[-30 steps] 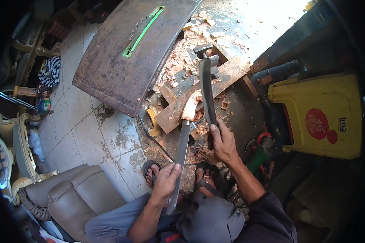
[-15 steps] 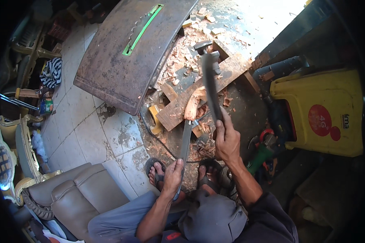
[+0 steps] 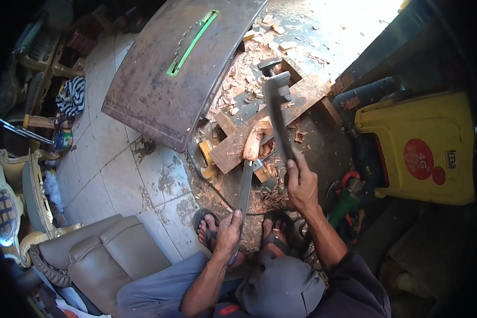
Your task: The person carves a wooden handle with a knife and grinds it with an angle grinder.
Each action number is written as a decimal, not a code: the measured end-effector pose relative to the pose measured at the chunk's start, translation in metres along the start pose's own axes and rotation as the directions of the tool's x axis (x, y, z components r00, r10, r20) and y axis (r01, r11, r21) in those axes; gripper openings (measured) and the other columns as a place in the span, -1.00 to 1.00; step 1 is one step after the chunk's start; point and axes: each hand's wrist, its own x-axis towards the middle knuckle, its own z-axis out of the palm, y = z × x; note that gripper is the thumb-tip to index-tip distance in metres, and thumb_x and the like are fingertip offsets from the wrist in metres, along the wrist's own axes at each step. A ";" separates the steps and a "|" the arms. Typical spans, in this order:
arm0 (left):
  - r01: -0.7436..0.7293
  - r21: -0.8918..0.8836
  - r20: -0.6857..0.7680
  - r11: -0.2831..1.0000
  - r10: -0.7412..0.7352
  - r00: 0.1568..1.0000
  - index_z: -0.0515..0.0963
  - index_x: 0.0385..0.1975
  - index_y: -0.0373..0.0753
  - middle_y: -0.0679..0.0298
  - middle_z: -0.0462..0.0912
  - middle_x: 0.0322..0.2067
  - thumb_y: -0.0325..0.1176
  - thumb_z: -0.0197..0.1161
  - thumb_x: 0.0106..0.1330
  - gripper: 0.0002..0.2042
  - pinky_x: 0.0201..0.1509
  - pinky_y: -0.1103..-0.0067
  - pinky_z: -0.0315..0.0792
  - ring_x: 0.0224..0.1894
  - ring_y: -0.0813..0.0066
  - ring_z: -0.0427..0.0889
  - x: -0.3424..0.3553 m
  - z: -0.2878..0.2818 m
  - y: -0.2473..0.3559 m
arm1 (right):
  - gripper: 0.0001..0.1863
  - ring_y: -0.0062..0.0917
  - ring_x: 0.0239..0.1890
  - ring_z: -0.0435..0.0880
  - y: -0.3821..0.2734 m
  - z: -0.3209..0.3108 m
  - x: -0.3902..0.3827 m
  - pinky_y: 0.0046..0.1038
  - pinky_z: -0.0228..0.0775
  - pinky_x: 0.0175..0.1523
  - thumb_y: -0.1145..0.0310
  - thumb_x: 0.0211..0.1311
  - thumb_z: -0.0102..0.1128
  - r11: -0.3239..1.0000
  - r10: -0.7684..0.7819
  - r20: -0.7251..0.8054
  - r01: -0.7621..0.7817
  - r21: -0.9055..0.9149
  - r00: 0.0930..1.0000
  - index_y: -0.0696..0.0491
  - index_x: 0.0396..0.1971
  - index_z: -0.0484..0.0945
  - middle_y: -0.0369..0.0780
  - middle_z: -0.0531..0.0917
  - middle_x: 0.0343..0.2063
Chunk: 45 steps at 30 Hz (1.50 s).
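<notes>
My left hand (image 3: 229, 231) is closed round a long, flat grey metal bar (image 3: 244, 191), which slants away from me. Its far end meets the near end of a reddish carved wood piece (image 3: 253, 144). That piece lies on a wooden plank (image 3: 230, 152) low over the floor. Raised to the right, my right hand (image 3: 303, 186) grips a long dark club-like bar (image 3: 276, 114), slightly curved, its broad end pointing away from me. The club crosses in front of the plank from this view, apart from the flat bar. Its exact kind cannot be made out.
A brown saw table (image 3: 143, 100) with a green-edged blade slot stands far left. Metal clamp heads (image 3: 281, 79) rise by the plank. Wood chips (image 3: 230, 87) litter the floor. A yellow plastic stool (image 3: 440, 148) and a green power tool (image 3: 343, 204) lie right; a cushioned seat (image 3: 111, 265) is near left.
The whole view has shifted slightly. My right hand and the dark club have come a little lower toward me; my left hand keeps its hold on the flat bar.
</notes>
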 end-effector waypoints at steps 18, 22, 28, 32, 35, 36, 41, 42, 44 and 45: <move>-0.125 -0.032 -0.064 0.992 0.123 0.990 0.52 -0.45 -0.25 0.50 0.43 -0.53 -0.18 0.29 0.53 -0.68 -0.36 0.62 0.23 -0.43 0.74 0.32 0.023 0.045 -0.022 | -0.50 -0.14 -0.25 0.71 0.169 -0.146 -0.134 -0.22 0.52 -0.05 0.10 0.62 -0.03 0.850 0.034 -0.531 -0.304 -0.430 0.847 0.18 0.28 0.49 0.06 0.71 -0.25; -0.114 -0.019 -0.027 0.993 0.113 0.993 0.58 -0.33 -0.30 0.49 0.47 -0.47 -0.23 0.27 0.52 -0.74 -0.32 0.64 0.24 -0.40 0.73 0.34 0.028 0.051 -0.024 | -0.52 0.07 -0.05 0.73 0.233 -0.183 -0.202 -0.08 0.51 0.06 0.12 0.61 -0.05 0.765 0.212 -0.571 -0.498 -0.408 0.793 0.14 0.28 0.49 0.17 0.71 -0.09; -0.197 -0.080 -0.084 0.977 0.191 0.978 0.61 -0.22 -0.33 0.47 0.50 -0.42 -0.22 0.25 0.53 -0.75 -0.26 0.64 0.25 -0.33 0.71 0.36 0.022 0.028 -0.019 | -0.56 0.14 0.03 0.69 0.143 -0.161 -0.167 0.05 0.52 0.07 0.11 0.55 0.01 0.550 0.423 -0.477 -0.637 -0.540 0.770 0.03 0.24 0.53 0.15 0.73 -0.09; -0.244 0.087 -0.097 0.966 0.252 0.963 0.65 -0.20 -0.31 0.49 0.51 -0.43 -0.20 0.26 0.53 -0.74 -0.28 0.64 0.28 -0.37 0.71 0.37 0.013 0.006 0.004 | -0.59 0.14 -0.02 0.70 0.121 -0.170 -0.136 0.09 0.54 0.03 0.11 0.50 0.07 0.485 0.470 -0.327 -0.549 -0.681 0.820 -0.05 0.22 0.57 0.10 0.75 -0.13; -0.287 0.070 -0.148 0.955 0.294 0.944 0.59 -0.32 -0.33 0.37 0.49 -0.54 -0.19 0.27 0.51 -0.71 -0.36 0.52 0.30 -0.44 0.63 0.37 0.002 -0.008 0.018 | -0.61 0.12 -0.07 0.72 0.075 -0.173 -0.100 0.07 0.56 -0.04 0.17 0.49 0.09 0.696 0.225 -0.317 -0.380 -0.610 0.921 0.00 0.19 0.59 0.09 0.75 -0.15; -0.246 -0.053 -0.126 0.968 0.238 0.963 0.65 -0.22 -0.33 0.41 0.55 -0.51 -0.20 0.29 0.50 -0.73 -0.33 0.55 0.33 -0.41 0.65 0.42 -0.003 -0.012 0.024 | -0.61 0.08 -0.09 0.74 0.052 -0.175 -0.084 0.02 0.58 -0.04 0.23 0.47 0.14 0.817 0.123 -0.275 -0.254 -0.517 0.954 0.04 0.20 0.58 0.08 0.75 -0.16; -0.390 0.194 -0.068 0.900 0.408 0.910 0.71 -0.14 -0.33 0.32 0.66 -0.48 -0.27 0.31 0.47 -0.77 -0.31 0.52 0.45 -0.40 0.59 0.56 -0.031 -0.050 0.079 | -0.50 -0.16 -0.15 0.77 -0.063 -0.162 -0.027 -0.20 0.62 0.00 0.42 0.24 0.42 0.762 -0.619 -0.134 0.551 -0.340 0.774 0.13 0.19 0.58 -0.02 0.75 -0.13; -0.419 0.301 -0.070 0.856 0.458 0.886 0.69 -0.18 -0.34 0.37 0.62 -0.49 -0.29 0.30 0.49 -0.79 -0.32 0.57 0.42 -0.39 0.64 0.53 -0.037 -0.060 0.091 | -0.50 -0.15 -0.14 0.77 -0.084 -0.157 -0.018 -0.19 0.62 -0.02 0.42 0.22 0.44 0.673 -0.716 -0.079 0.655 -0.343 0.694 0.13 0.18 0.59 -0.03 0.75 -0.13; -0.470 0.475 -0.073 0.744 0.566 0.821 0.67 -0.25 -0.34 0.33 0.60 -0.49 -0.45 0.29 0.42 -0.91 -0.32 0.55 0.43 -0.42 0.55 0.55 -0.050 -0.075 0.117 | -0.54 -0.14 -0.13 0.76 -0.109 -0.146 0.001 -0.17 0.62 -0.03 0.41 0.20 0.43 0.519 -0.831 0.035 0.797 -0.310 0.555 0.13 0.12 0.61 -0.03 0.74 -0.16; -0.539 0.584 -0.059 0.608 0.693 0.718 0.67 -0.25 -0.33 0.30 0.62 -0.48 -0.49 0.29 0.37 -0.93 -0.30 0.52 0.46 -0.41 0.49 0.58 -0.058 -0.089 0.127 | -0.58 -0.14 -0.14 0.77 -0.114 -0.134 0.013 -0.16 0.62 -0.04 0.39 0.22 0.40 0.462 -0.865 0.084 0.850 -0.253 0.495 0.13 0.08 0.62 -0.02 0.74 -0.20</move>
